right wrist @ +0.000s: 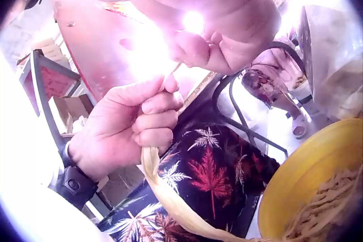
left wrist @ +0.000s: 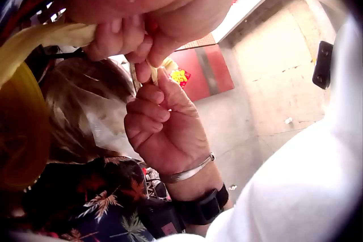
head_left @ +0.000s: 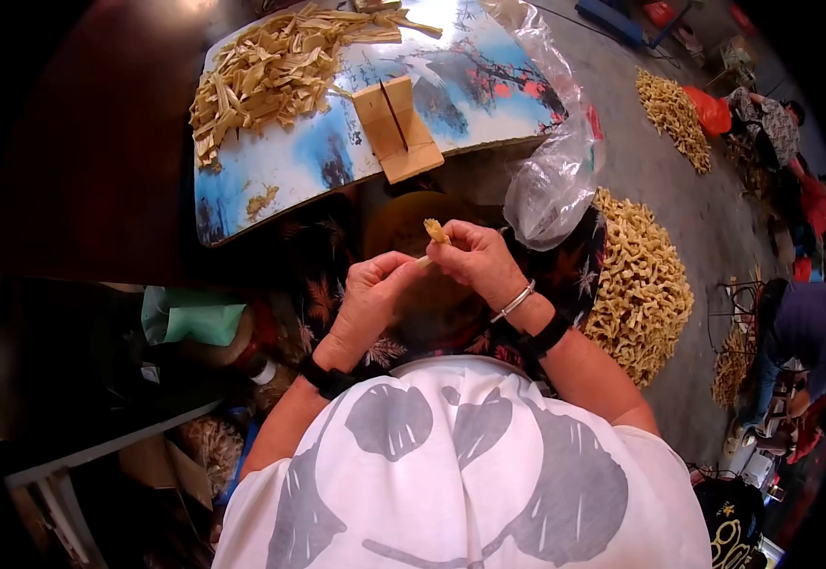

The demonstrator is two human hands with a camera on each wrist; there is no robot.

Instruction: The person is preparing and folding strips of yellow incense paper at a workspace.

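Both hands meet over the lap on a pale yellow, flat, dried-looking strip (right wrist: pixel 181 211). The left hand (head_left: pixel 370 294) curls its fingers round the strip, whose long tail trails below its little finger in the right wrist view. The right hand (head_left: pixel 482 263), with a silver bangle, pinches the strip's other part; a folded yellowish end (head_left: pixel 435 230) pokes above its fingers. Fingertips of both hands almost meet, the thin stretch of strip between them. Beneath, a yellow bowl (right wrist: pixel 295 168) holds more strips.
On the painted table (head_left: pixel 327 156) lie a heap of strips (head_left: pixel 271 76) and a wooden stand with an upright blade (head_left: pixel 399 128). A plastic bag (head_left: pixel 550 190) hangs off its right side. Piles of small knotted pieces (head_left: pixel 640 289) cover the floor rightward; people sit farther right.
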